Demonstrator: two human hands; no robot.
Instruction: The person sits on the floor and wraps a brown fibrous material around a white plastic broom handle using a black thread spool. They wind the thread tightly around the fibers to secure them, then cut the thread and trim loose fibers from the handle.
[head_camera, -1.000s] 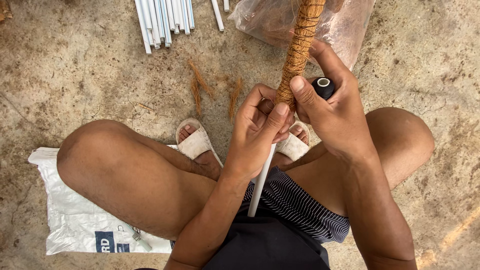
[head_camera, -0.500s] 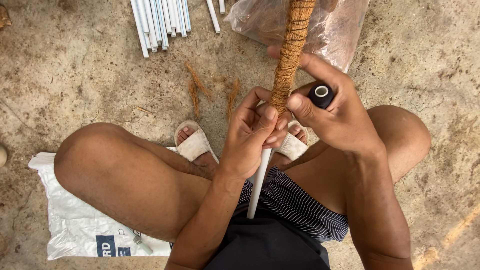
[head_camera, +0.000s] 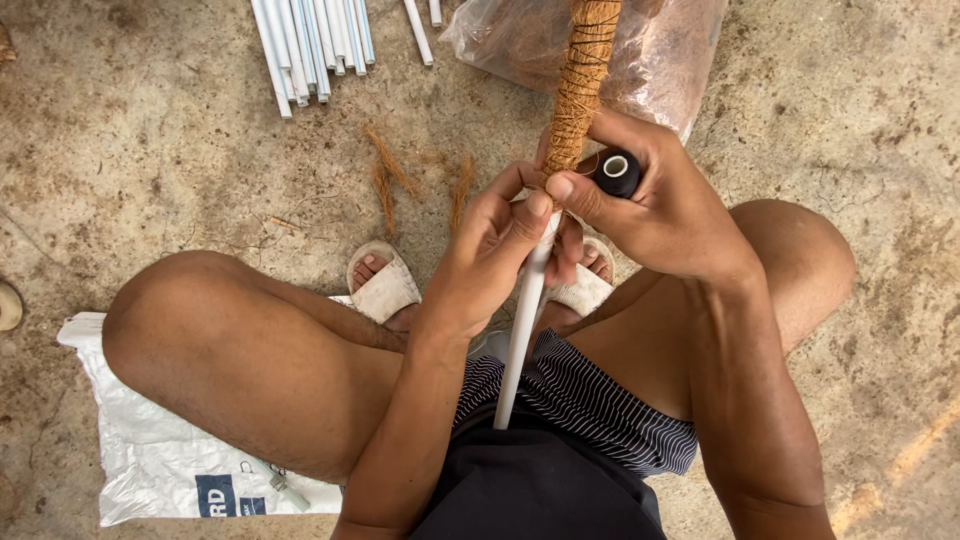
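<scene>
One white pipe (head_camera: 522, 330), upper part wrapped in brown fibre (head_camera: 580, 85), upright between the knees | left hand (head_camera: 495, 255) gripping pipe at wrap edge | right hand (head_camera: 665, 205) clasping black spool (head_camera: 612, 170), thumb on fibre | spare pipes (head_camera: 310, 40) and fibre bag (head_camera: 650, 60) on floor beyond.

A clear plastic bag (head_camera: 640, 60) stuffed with brown fibre lies on the floor at the top. A white woven sack (head_camera: 150, 450) lies flat under the person's left leg, with a dark blue rectangular label (head_camera: 222, 495) near its lower edge.
</scene>
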